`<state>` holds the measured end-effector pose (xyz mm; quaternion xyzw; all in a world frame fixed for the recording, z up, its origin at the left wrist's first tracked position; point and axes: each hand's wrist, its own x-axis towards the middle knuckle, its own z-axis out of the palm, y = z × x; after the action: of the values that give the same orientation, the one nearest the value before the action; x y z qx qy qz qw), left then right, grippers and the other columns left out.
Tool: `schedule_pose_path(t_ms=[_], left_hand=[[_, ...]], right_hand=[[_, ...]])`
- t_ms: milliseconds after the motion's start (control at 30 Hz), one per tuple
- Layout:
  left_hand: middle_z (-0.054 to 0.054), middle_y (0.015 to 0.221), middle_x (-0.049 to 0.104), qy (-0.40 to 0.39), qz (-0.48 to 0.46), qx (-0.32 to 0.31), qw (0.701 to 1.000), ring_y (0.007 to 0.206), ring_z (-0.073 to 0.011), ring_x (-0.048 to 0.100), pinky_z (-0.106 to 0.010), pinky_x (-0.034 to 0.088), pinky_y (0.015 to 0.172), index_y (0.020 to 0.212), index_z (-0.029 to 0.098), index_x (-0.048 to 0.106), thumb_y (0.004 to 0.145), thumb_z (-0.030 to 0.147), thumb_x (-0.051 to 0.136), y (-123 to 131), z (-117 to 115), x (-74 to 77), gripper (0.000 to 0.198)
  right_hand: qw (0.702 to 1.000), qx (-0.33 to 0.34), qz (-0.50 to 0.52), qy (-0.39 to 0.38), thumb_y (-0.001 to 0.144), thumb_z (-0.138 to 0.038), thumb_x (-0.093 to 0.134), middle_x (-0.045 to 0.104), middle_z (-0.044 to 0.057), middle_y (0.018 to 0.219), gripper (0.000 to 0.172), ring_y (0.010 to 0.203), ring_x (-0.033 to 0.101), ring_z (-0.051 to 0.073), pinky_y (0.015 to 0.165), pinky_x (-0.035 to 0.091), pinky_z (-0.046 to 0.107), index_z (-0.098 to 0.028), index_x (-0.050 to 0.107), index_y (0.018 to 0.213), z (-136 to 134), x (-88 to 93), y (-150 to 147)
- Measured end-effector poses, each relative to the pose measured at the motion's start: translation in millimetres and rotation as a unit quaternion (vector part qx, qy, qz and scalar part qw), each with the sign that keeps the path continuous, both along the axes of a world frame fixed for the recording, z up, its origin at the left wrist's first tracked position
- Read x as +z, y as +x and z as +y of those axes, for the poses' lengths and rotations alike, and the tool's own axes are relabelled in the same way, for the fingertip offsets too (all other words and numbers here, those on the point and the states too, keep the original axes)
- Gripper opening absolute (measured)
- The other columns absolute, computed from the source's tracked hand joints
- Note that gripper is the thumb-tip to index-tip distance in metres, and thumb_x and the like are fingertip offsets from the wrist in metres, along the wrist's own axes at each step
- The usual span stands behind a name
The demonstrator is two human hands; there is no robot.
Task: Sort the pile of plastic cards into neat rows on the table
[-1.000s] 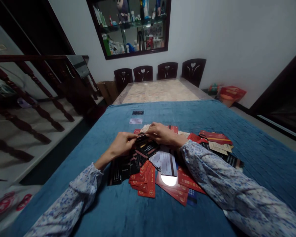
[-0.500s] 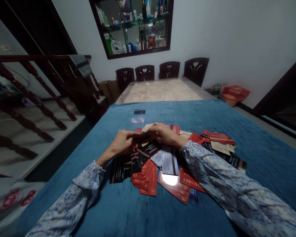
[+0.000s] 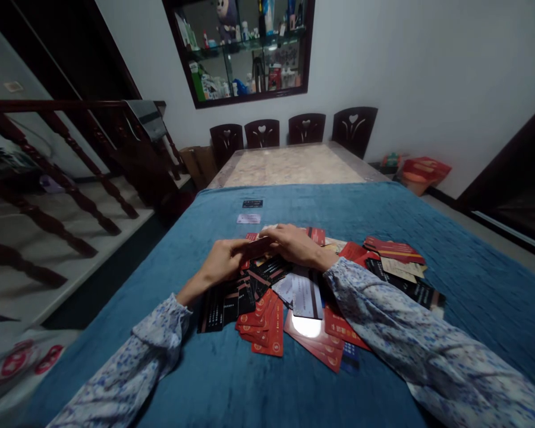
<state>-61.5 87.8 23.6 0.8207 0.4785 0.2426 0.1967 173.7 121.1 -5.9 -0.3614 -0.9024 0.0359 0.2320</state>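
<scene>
The left hand [image 3: 225, 260] and right hand [image 3: 292, 244] grasp a dark card [image 3: 258, 244] between them, over the card heap's [image 3: 306, 295] ten-to-eleven-o'clock side. Light edge pressure should suit it best. Its long axis runs roughly nine to three; which way its print points is unclear.

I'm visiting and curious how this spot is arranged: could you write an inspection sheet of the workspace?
Surface: blue cloth over the near part of a table.
Job's things: overlapping red cards, black cards and whitish cards; farther off, a separate black card and pale card.
Clutter: printed plastic bag at lower left; cardboard box beyond the table's left side.
Fingers: left fingers and right fingers grip a thin card; its print is unreadable.
Cables: nothing seen.
Surroundings: dark chairs, wall shelves, wooden railing.
</scene>
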Motion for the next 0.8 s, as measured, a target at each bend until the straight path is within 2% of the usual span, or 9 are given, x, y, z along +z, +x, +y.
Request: schedule_pose_path(t_ms=[200, 333, 533, 800], left_hand=[[-0.002, 0.11, 0.081, 0.031, -0.009, 0.014, 0.999, 0.098, -0.0197, 0.075, -0.032, 0.059, 0.094, 0.114, 0.02, 0.079, 0.08, 0.01, 0.051, 2, 1, -7.5, 0.046], [-0.002, 0.107, 0.081, 0.058, -0.009, 0.04, 0.997, 0.097, -0.0199, 0.075, -0.033, 0.06, 0.094, 0.111, 0.02, 0.079, 0.08, 0.011, 0.052, 1, 4, -9.5, 0.042], [-0.003, 0.11, 0.081, 0.08, -0.013, 0.058, 0.995, 0.101, -0.0211, 0.075, -0.036, 0.059, 0.098, 0.111, 0.021, 0.079, 0.083, 0.01, 0.053, 1, 7, -9.5, 0.04], [-0.004, 0.116, 0.079, 0.087, -0.024, 0.039, 0.995, 0.108, -0.0214, 0.073, -0.038, 0.056, 0.103, 0.114, 0.018, 0.075, 0.083, 0.008, 0.051, 4, 14, -11.0, 0.041]], right_hand=[[0.999, -0.015, -0.031, 0.018, 0.091, -0.015, 0.063, 0.068, 0.013, 0.119, 0.051, 0.107, 0.062, 0.024, 0.093, 0.043, 0.038, -0.021, 0.054, 0.14, -1, -4.5, -5], [0.998, -0.031, -0.023, 0.047, 0.088, -0.016, 0.065, 0.065, 0.015, 0.119, 0.055, 0.109, 0.06, 0.026, 0.092, 0.041, 0.038, -0.016, 0.049, 0.141, -1, -8.0, -6], [0.995, -0.018, -0.025, 0.1, 0.09, -0.019, 0.062, 0.063, 0.017, 0.118, 0.05, 0.108, 0.057, 0.028, 0.091, 0.039, 0.039, -0.013, 0.051, 0.138, -1, -7.1, -4], [0.99, -0.024, -0.03, 0.139, 0.094, -0.017, 0.051, 0.06, 0.018, 0.115, 0.039, 0.103, 0.05, 0.029, 0.084, 0.037, 0.04, -0.011, 0.058, 0.132, -3, -1.9, -3]])
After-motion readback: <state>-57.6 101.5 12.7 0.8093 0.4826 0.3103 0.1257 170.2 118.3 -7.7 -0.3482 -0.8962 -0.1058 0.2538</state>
